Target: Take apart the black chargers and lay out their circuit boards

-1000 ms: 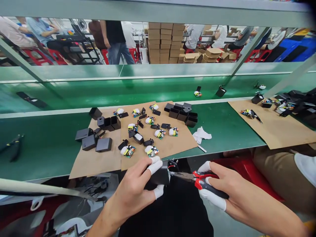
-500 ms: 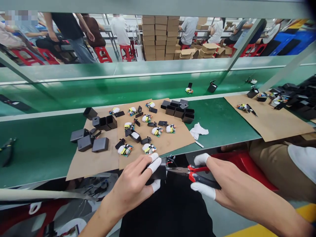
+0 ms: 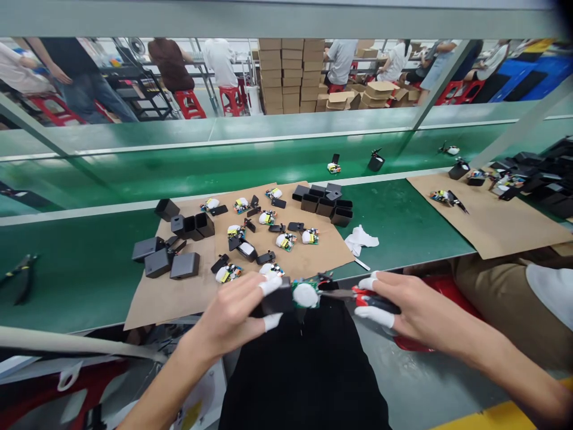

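Observation:
My left hand (image 3: 237, 310), with white finger cots on its fingertips, is closed round a black plastic housing (image 3: 278, 298) above my lap. Out of the housing's right end sticks a circuit board (image 3: 306, 295) with a white blob on it. My right hand (image 3: 394, 301), also in finger cots, grips red-and-black needle-nose pliers (image 3: 376, 300). The jaws point left and meet the board's right edge; whether they are clamped on it is too blurred to tell. Dark wires show just above the jaws.
On a cardboard sheet (image 3: 152, 301) lie several circuit boards (image 3: 286, 240) and black housings (image 3: 184, 266). A white cloth (image 3: 360, 240) sits to the right, cutters (image 3: 22, 278) far left. Behind runs a green conveyor belt (image 3: 268, 158) with parts on it. A person's leg (image 3: 487, 298) is at right.
The circuit board has come out of the housing to the right, with the pliers moving right at its edge. My left hand has shifted slightly left with the housing.

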Tool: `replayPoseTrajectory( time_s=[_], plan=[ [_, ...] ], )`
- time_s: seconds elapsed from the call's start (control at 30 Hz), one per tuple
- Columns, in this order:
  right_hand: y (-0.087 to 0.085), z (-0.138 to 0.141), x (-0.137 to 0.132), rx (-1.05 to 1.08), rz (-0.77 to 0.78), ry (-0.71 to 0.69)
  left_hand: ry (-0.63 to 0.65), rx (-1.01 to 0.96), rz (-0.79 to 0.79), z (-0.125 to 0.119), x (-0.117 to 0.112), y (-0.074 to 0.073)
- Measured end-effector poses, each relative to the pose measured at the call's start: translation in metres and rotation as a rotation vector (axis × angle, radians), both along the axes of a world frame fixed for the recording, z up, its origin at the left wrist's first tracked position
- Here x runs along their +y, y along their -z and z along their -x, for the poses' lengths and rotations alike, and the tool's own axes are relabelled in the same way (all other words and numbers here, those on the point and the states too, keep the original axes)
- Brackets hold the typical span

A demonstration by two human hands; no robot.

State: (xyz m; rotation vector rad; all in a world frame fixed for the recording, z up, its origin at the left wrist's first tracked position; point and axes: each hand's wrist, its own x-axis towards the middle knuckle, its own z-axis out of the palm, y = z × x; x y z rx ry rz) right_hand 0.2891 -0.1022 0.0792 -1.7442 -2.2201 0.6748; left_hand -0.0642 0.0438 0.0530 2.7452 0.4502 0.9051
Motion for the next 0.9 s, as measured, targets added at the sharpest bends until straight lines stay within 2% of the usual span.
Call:
replayPoseTrajectory(
  time_s=[0.1,0.17,0.3,0.4,0.47,0.53,0.67,0.73,0.9],
  plan=[
    [0.006,-0.025,-0.001,0.0,-0.024,0.123,-0.155,-0.04,0.03,0.015,0.01,-0.002],
    [0.014,-0.034,0.004,-0.038,-0.06,0.215,-0.197,-0.082,0.045,0.016,0.011,-0.001],
    [0.042,-0.033,0.03,-0.115,-0.099,0.295,-0.143,-0.15,0.149,-0.003,-0.007,0.007],
    [0.061,-0.032,0.05,-0.15,-0.116,0.237,-0.096,-0.173,0.276,-0.02,-0.027,0.018],
    [0.066,-0.036,0.061,-0.175,-0.161,0.207,-0.077,-0.195,0.35,-0.026,-0.04,0.025],
    [0.064,-0.041,0.071,-0.157,-0.131,0.213,-0.066,-0.215,0.41,-0.029,-0.052,0.033],
    [0.052,-0.048,0.089,-0.058,0.088,0.244,-0.072,-0.25,0.508,-0.032,-0.073,0.05],
    [0.047,-0.046,0.095,-0.04,0.118,0.24,-0.066,-0.273,0.569,-0.034,-0.082,0.057],
    [0.027,-0.054,0.086,-0.025,0.149,0.298,-0.141,-0.233,0.732,-0.027,-0.097,0.062]
  ],
)
